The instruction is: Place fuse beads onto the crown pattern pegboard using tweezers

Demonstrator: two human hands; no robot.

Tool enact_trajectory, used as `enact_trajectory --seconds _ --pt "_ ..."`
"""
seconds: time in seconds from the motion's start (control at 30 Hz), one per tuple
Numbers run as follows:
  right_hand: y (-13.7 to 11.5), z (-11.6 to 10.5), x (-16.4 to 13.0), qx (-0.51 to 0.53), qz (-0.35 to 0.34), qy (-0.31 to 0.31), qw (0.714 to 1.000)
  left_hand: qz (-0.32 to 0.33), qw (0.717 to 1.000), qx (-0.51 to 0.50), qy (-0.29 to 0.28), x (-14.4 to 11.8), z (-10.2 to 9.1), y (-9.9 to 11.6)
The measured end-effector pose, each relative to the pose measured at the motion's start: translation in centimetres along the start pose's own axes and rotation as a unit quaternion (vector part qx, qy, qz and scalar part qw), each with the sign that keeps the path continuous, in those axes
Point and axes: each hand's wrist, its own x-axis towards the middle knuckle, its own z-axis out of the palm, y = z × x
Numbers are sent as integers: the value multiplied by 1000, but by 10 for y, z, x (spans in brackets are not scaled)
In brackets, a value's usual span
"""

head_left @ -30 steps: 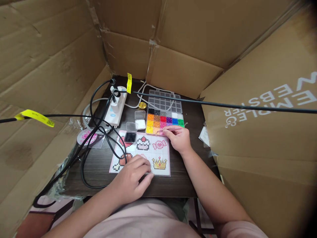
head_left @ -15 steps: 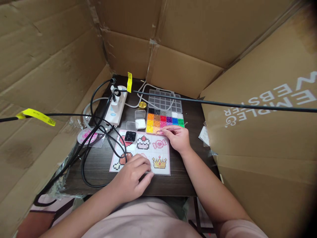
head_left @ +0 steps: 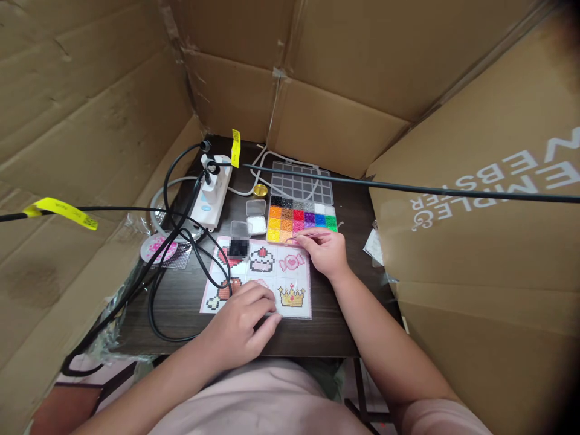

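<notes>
My right hand (head_left: pixel 325 252) is closed around a pair of thin tweezers (head_left: pixel 322 234). Their tips point left, over the front row of a sectioned bead box (head_left: pixel 286 213) filled with small beads in many colours. Whether a bead sits between the tips is too small to tell. My left hand (head_left: pixel 247 317) rests on the lower edge of a pattern sheet (head_left: pixel 293 249), fingers loosely bent and thumb apart, holding nothing. Cupcake, candy and crown pictures show on the sheet; my left fingers cover part of another. A small box of black beads (head_left: pixel 238 248) stands on its upper left.
Behind the bead box lies its clear divided lid (head_left: pixel 301 181). A small box of white beads (head_left: pixel 257 225) and a gold round tin (head_left: pixel 260 191) stand left of it. Black cables (head_left: pixel 151 302) loop beside a power strip (head_left: pixel 212 199). Cardboard walls (head_left: pixel 335 115) surround the table.
</notes>
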Motion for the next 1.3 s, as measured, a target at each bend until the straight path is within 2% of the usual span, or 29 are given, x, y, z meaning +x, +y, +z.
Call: enact_trajectory --seconds 0.63,1.3 --pt "-1 2 0 26 41 5 999 0 1000 -2 3 -1 1 -1" --pt "-4 0 1 -7 25 4 1000 1 1000 -1 0 1 -1 0"
